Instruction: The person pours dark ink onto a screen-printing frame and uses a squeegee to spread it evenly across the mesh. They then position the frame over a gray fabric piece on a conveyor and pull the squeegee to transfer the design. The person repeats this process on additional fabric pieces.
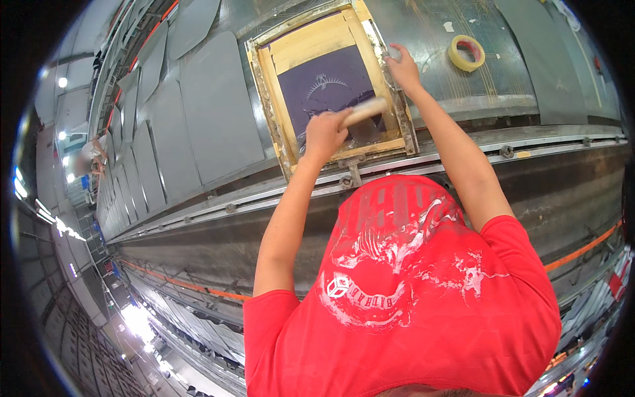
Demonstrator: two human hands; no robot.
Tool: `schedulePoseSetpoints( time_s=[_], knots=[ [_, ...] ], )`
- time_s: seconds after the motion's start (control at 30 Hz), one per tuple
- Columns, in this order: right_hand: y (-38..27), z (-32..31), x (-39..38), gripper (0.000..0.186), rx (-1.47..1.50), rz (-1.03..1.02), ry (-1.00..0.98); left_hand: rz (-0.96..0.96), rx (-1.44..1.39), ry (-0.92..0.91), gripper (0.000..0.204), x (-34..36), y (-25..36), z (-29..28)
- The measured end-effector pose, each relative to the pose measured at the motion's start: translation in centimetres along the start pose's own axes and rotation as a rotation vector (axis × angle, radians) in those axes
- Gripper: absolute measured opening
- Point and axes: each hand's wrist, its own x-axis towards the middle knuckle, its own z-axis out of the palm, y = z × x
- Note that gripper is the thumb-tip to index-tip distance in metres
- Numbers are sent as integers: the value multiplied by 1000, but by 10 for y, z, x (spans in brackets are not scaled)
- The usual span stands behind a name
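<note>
A screen printing frame [270, 114] lies on the long table in front of me, its mesh bordered with yellowish tape. A dark mesh area [301, 86] inside it carries a pale curved design. My left hand [324, 137] grips one end of a squeegee [365, 112] with a light wooden handle, held slanting across the lower part of the mesh. Wet dark ink shows around the squeegee; its blade edge is hard to make out. At the frame's right side, my right hand [403, 70] has its fingers curled over the edge bar.
A roll of clear yellowish tape [454, 55] lies on the table to the right. Grey panels [221, 99] cover the table on the left. A metal rail with bolts [507, 151] runs along the near edge. Another person [94, 155] stands far left.
</note>
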Motion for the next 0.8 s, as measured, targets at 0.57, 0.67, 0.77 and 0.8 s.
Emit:
schedulePoseSetpoints(
  time_s=[0.57, 0.67, 0.77, 0.8],
  knots=[
    [-1, 1, 1, 27, -10, -103, 109, -373, -342, -27, 38, -82, -84, -39],
    [2, 5, 1, 27, -38, -101, 125, -369, -479, -24, 42, -44, -68, -38],
    [0, 4, 3, 27, -81, -38, 77, -231, -486, -211, 44, 1, -75, -28],
    [6, 6, 4, 27, -97, -50, 79, -218, -500, -344, 45, 15, -82, -25]
  ],
)
